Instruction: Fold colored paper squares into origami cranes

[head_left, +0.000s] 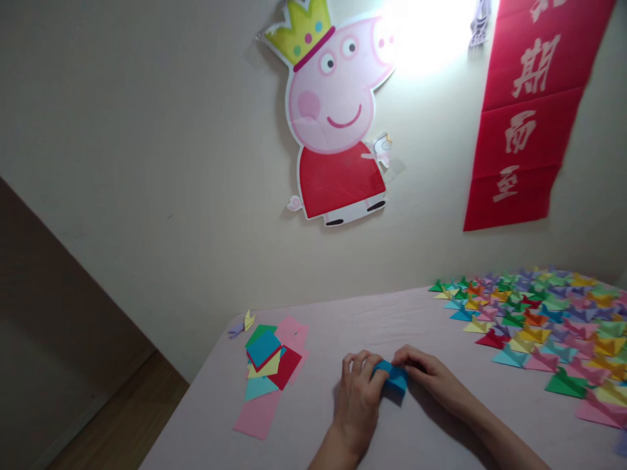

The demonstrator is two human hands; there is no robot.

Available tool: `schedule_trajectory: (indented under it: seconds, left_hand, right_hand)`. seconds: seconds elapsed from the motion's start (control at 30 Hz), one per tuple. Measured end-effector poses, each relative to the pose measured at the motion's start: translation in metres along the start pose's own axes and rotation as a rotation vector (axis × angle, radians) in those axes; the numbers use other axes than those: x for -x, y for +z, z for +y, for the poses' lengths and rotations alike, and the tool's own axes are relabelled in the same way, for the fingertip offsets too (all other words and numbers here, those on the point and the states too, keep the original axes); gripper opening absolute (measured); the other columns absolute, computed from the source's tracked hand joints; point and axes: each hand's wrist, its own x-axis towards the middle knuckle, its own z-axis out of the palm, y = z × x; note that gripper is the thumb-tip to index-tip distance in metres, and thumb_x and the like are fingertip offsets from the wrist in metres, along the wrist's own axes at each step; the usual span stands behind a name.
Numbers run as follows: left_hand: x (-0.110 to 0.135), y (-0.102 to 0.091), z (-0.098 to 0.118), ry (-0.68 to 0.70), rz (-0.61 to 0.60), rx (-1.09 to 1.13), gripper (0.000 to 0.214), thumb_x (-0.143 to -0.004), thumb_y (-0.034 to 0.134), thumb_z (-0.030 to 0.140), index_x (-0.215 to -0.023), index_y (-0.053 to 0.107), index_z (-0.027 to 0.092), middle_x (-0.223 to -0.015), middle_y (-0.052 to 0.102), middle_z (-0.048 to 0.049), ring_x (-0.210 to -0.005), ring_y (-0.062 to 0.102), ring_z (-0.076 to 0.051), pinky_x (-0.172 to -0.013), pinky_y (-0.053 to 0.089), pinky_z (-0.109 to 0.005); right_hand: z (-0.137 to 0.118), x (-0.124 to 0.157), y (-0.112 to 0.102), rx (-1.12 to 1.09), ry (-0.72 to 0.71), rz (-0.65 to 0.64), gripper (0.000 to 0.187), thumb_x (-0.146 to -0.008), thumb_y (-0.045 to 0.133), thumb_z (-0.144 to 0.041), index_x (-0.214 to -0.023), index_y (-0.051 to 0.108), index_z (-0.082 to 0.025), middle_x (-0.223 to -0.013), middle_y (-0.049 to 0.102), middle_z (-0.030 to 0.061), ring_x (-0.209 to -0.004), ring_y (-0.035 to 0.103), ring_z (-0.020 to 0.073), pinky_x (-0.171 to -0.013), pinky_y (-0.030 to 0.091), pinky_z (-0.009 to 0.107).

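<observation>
We count one blue folded paper (393, 378) on the table, pinched between our left hand (359, 397) and right hand (427, 374), fingers curled. Left of this grip lie roughly eight flat sheets (268, 367); right, dozens of folded pieces (548, 326).

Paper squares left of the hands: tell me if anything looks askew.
The flat paper squares lie in a loose, skewed pile, overlapping at different angles. Two small folded pieces sit apart from the big spread of folded pieces.
</observation>
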Motion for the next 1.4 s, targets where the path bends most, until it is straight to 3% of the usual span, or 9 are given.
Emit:
schedule_trajectory:
  seconds: [0.13, 0.27, 0.53, 0.77, 0.9, 1.0, 1.1, 1.23, 1.4]
  left_hand:
    - [0.005, -0.008, -0.006, -0.001, -0.025, -0.032, 0.019, -0.088, 0.057, 0.002, -0.088, 0.059, 0.021, -0.1, 0.068, 0.0005, -0.1, 0.057, -0.018, -0.096, 0.038, -0.036]
    - [0.012, -0.02, -0.014, -0.076, -0.121, -0.044, 0.028, -0.085, 0.048, -0.005, -0.089, 0.057, 0.021, -0.084, 0.064, 0.0019, -0.081, 0.058, -0.016, -0.088, 0.04, -0.035]
    - [0.023, -0.027, 0.002, -0.196, -0.157, 0.148, 0.022, -0.082, 0.056, 0.002, -0.089, 0.059, 0.022, -0.101, 0.066, 0.0005, -0.095, 0.06, -0.019, -0.092, 0.043, -0.038]
    - [0.019, -0.011, 0.008, -0.324, -0.072, 0.311, 0.022, -0.083, 0.06, 0.003, -0.088, 0.066, 0.024, -0.105, 0.069, 0.0019, -0.095, 0.06, -0.018, -0.088, 0.048, -0.035]
    - [0.017, -0.013, 0.007, -0.406, -0.106, 0.371, 0.02, -0.087, 0.057, 0.007, -0.089, 0.067, 0.024, -0.105, 0.068, -0.0002, -0.096, 0.06, -0.02, -0.087, 0.05, -0.036]
    - [0.018, -0.017, 0.006, -0.393, -0.108, 0.312, 0.03, -0.087, 0.054, 0.009, -0.113, 0.063, 0.023, -0.116, 0.066, -0.0056, -0.104, 0.06, -0.022, -0.092, 0.05, -0.039]
    - [0.025, -0.016, 0.008, -0.273, -0.093, 0.137, 0.054, -0.087, 0.055, 0.014, -0.14, 0.045, 0.018, -0.141, 0.053, -0.0121, -0.126, 0.05, -0.028, -0.103, 0.044, -0.046]
    - [0.041, -0.001, 0.013, -0.012, -0.137, 0.033, 0.058, -0.091, 0.058, 0.035, -0.144, 0.043, 0.018, -0.146, 0.051, -0.0095, -0.131, 0.047, -0.03, -0.104, 0.042, -0.048]
    - [0.053, 0.015, 0.017, -0.071, -0.205, 0.003, 0.066, -0.093, 0.054, 0.05, -0.148, 0.04, 0.016, -0.151, 0.044, -0.0101, -0.133, 0.045, -0.032, -0.104, 0.041, -0.049]
  right_hand:
    - [0.001, 0.0, 0.003, 0.177, -0.097, -0.076, 0.025, -0.088, 0.049, -0.03, -0.083, 0.072, -0.023, -0.092, 0.065, 0.0049, -0.093, 0.06, 0.0229, -0.089, 0.046, 0.038]
    - [-0.003, 0.001, 0.009, 0.389, -0.105, -0.133, 0.025, -0.087, 0.049, -0.021, -0.083, 0.074, -0.027, -0.09, 0.066, 0.0046, -0.091, 0.057, 0.0237, -0.089, 0.042, 0.042]
    - [-0.011, 0.005, 0.006, 0.338, -0.135, -0.151, 0.028, -0.083, 0.055, -0.019, -0.103, 0.071, -0.03, -0.111, 0.062, 0.0047, -0.108, 0.053, 0.0242, -0.099, 0.042, 0.041]
    - [-0.014, 0.005, -0.012, 0.476, -0.079, -0.214, 0.021, -0.075, 0.064, -0.022, -0.092, 0.075, -0.03, -0.114, 0.062, 0.0056, -0.108, 0.05, 0.0275, -0.099, 0.04, 0.044]
    - [-0.008, -0.001, -0.006, 0.488, -0.041, -0.156, 0.014, -0.084, 0.062, -0.035, -0.079, 0.073, -0.027, -0.1, 0.065, 0.0051, -0.097, 0.053, 0.0258, -0.091, 0.042, 0.042]
    - [-0.003, -0.007, 0.003, 0.501, -0.012, -0.072, 0.03, -0.089, 0.057, -0.042, -0.068, 0.067, -0.024, -0.088, 0.066, 0.0049, -0.087, 0.054, 0.0244, -0.083, 0.042, 0.04]
    - [-0.001, -0.01, 0.011, 0.534, 0.026, -0.005, 0.028, -0.087, 0.058, -0.042, -0.066, 0.061, -0.024, -0.081, 0.065, 0.0045, -0.083, 0.054, 0.0241, -0.078, 0.042, 0.038]
    - [0.002, -0.01, 0.015, 0.585, 0.101, 0.091, 0.013, -0.08, 0.06, -0.034, -0.071, 0.059, -0.024, -0.074, 0.064, 0.0038, -0.079, 0.056, 0.0244, -0.074, 0.042, 0.037]
    - [0.003, -0.012, 0.019, 0.6, 0.118, 0.134, 0.018, -0.083, 0.055, -0.038, -0.072, 0.058, -0.024, -0.074, 0.065, 0.0046, -0.079, 0.057, 0.0254, -0.073, 0.041, 0.037]
